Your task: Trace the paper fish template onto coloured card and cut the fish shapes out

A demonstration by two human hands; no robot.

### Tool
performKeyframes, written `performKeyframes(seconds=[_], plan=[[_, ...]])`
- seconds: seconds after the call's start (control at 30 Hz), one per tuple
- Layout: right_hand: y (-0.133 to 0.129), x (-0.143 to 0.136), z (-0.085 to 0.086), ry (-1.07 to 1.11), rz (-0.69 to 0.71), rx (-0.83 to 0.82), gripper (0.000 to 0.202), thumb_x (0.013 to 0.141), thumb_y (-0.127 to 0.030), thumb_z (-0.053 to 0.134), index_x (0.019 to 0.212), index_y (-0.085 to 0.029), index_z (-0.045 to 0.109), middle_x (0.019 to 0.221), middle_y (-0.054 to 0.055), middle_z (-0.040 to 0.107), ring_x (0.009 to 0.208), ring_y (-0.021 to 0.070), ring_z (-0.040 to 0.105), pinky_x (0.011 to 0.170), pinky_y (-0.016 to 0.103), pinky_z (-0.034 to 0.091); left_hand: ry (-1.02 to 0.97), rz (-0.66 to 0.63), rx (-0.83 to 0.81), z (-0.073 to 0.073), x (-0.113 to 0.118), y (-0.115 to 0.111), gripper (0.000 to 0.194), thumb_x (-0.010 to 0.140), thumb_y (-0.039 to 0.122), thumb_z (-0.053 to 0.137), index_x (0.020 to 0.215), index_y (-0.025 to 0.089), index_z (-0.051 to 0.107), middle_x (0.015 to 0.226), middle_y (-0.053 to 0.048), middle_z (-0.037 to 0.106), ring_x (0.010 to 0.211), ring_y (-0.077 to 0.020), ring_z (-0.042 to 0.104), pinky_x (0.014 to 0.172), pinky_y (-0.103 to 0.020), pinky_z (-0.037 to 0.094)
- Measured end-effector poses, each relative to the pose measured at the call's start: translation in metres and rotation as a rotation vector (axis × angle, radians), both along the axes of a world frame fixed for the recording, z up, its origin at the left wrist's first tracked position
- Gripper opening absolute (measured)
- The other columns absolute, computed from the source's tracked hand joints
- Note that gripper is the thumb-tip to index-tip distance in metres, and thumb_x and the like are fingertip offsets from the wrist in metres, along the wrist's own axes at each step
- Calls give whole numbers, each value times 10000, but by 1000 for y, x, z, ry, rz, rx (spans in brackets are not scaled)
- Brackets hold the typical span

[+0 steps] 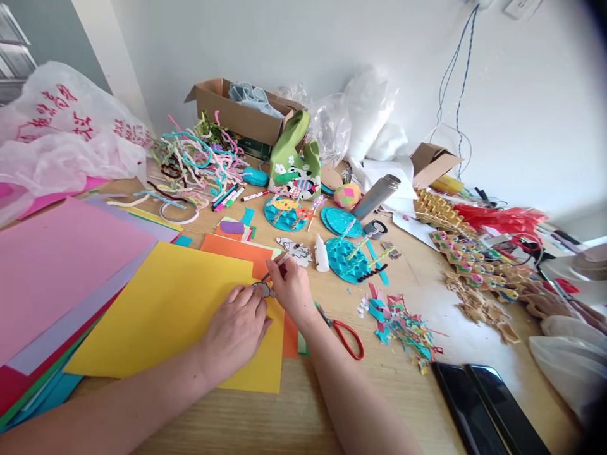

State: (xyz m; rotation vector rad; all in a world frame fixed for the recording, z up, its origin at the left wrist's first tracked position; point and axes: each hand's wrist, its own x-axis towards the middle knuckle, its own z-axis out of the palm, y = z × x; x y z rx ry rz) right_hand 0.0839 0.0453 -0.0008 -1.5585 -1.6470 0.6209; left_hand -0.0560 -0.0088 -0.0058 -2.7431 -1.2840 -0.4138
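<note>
My left hand (238,325) lies with its fingers spread on a yellow paper sheet (180,297), its fingertips at the edge of a small grey-and-white cutout (263,289). In my right hand (290,287) is a slim pen (283,258), gripped between the fingers, its tip down beside the cutout at the sheet's upper right corner. Orange paper (237,249) shows from under the yellow sheet. Beyond the right hand lie more black-and-white cutouts (298,251) and a white glue bottle (321,254). Red-handled scissors (348,338) rest right of the right forearm.
Stacked coloured papers (71,259) cover the left side. Behind are pipe cleaners (190,158), a cardboard box (237,110), a green bag (296,158) and a metal flask (377,197). Paper scraps (403,322) and two phones (505,407) lie to the right.
</note>
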Motion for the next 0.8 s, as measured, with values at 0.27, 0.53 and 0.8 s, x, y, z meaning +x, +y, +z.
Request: performKeyframes(seconds=[0.27, 0.53, 0.8], plan=[[-2, 4, -5, 51, -13, -27, 206, 895, -385, 496, 799, -207, 531, 623, -1, 627, 537, 145, 580, 551, 235, 410, 14, -34, -17, 1, -1, 2, 233, 905, 232, 471, 934, 97, 657, 1074, -161, 664, 969, -281, 581, 883, -430, 420], [-8, 1, -15, 152, -102, 23, 252, 903, -415, 469, 774, -204, 519, 610, 2, 607, 548, 151, 580, 537, 238, 411, 32, -40, 22, 0, -1, 3, 237, 904, 234, 476, 948, 87, 657, 1075, -174, 663, 993, -288, 580, 915, -438, 400], [-7, 0, -17, 160, -142, 25, 249, 898, -422, 466, 790, -204, 521, 599, 3, 619, 529, 152, 584, 521, 239, 419, 31, -34, -9, 1, -1, 2, 216, 906, 232, 471, 918, 110, 649, 1081, -163, 657, 992, -285, 580, 908, -445, 404]])
